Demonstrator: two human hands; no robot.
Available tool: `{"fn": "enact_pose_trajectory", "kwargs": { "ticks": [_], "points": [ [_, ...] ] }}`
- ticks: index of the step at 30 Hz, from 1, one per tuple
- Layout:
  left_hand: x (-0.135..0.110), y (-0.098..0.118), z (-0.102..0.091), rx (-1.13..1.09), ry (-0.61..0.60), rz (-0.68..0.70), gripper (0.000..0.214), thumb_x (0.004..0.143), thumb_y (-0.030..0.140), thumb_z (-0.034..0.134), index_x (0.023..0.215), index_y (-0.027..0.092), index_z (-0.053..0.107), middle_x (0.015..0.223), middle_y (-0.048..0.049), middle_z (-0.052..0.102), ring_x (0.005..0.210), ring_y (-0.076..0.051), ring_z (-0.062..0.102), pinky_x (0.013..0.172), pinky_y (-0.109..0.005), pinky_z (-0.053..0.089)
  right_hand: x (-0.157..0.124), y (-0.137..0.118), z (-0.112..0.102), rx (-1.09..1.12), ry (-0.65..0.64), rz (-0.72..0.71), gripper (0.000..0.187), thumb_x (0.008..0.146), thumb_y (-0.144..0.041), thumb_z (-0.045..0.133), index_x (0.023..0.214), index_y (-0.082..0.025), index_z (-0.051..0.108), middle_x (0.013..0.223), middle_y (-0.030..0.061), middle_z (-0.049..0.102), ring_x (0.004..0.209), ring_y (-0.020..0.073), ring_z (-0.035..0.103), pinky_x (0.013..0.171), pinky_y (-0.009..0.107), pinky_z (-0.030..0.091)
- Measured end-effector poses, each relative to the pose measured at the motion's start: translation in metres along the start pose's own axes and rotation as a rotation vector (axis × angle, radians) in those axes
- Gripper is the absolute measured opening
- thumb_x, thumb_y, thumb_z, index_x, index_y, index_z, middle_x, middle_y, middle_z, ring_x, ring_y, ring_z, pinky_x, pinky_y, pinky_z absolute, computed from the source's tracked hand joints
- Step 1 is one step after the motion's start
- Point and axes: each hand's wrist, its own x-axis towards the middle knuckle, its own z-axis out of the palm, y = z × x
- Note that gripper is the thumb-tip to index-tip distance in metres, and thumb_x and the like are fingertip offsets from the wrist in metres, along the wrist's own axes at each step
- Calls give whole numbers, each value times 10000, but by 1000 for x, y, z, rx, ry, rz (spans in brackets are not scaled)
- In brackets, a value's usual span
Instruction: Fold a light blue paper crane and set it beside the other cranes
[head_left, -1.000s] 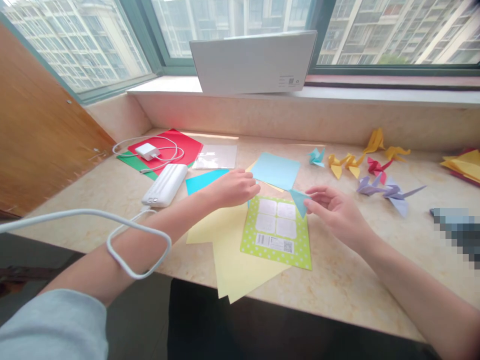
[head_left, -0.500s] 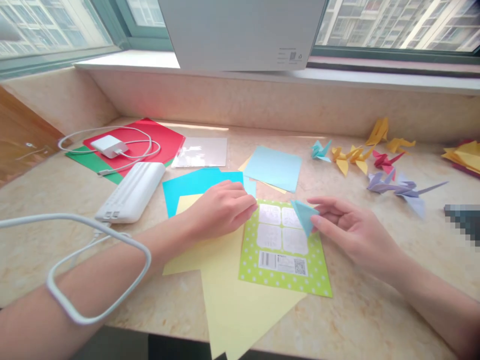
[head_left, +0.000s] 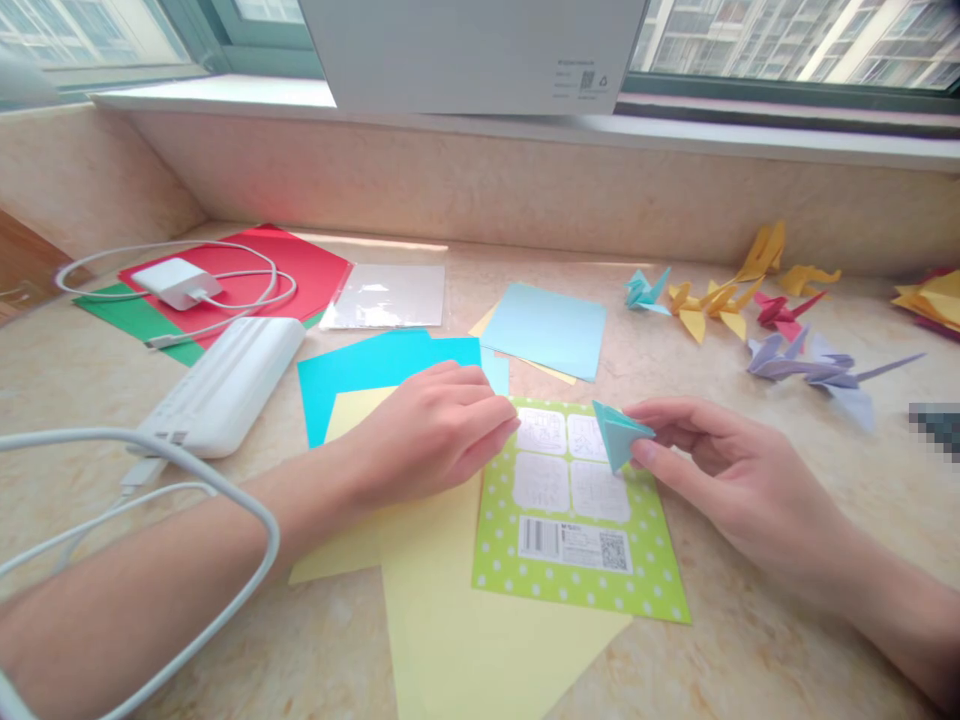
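The left hand (head_left: 450, 425) has its fingers curled in over flat pale-yellow paper sheets (head_left: 457, 625); whether it grips anything, I cannot tell. A dragging forearm could pull those sheets askew. Next comes a lime-green, white-dotted rectangular packet (head_left: 574, 508), and over its upper right part a small folded light-blue paper triangle (head_left: 617, 436), pinched by the right hand (head_left: 739, 475). If that one-edge pinch slackened, its layers might splay.

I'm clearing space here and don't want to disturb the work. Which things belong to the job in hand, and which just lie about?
Seemingly in the job:
folded blue paper, in the right hand
light blue paper
folded paper birds

Seemingly just lying about:
white power bank
charger with its cable
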Motion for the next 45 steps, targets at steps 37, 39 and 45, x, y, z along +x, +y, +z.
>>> {"fn": "enact_pose_trajectory", "kwargs": {
  "ticks": [37, 39, 45],
  "points": [
    [3, 22, -3, -518, -36, -145, 337, 930, 299, 583, 1241, 171, 582, 1049, -85, 702, 898, -177, 649, 779, -310, 523, -8, -9, 10, 29, 69, -65, 244, 852, -378, 700, 1083, -299, 716, 946, 3, 748, 819, 179, 682, 710, 292, 559],
    [4, 31, -3, -622, -51, -160, 439, 900, 362, 629, 1288, 174, 549, 1116, -106, 680, 926, -188, 644, 797, -324, 535, -10, -13, 16, 58, 67, -84, 229, 840, -374, 716, 1055, -293, 717, 902, -6, 745, 803, 169, 678, 712, 280, 550],
    [1, 47, 1, -706, -111, -179, 593, 880, 293, 647, 1422, 213, 420, 1102, -92, 674, 938, -211, 640, 827, -355, 539, -12, -23, 27, 31, 87, -236, 200, 809, -361, 754, 717, -225, 639, 707, -27, 667, 666, 135, 605, 637, 260, 474]
  ]
}}
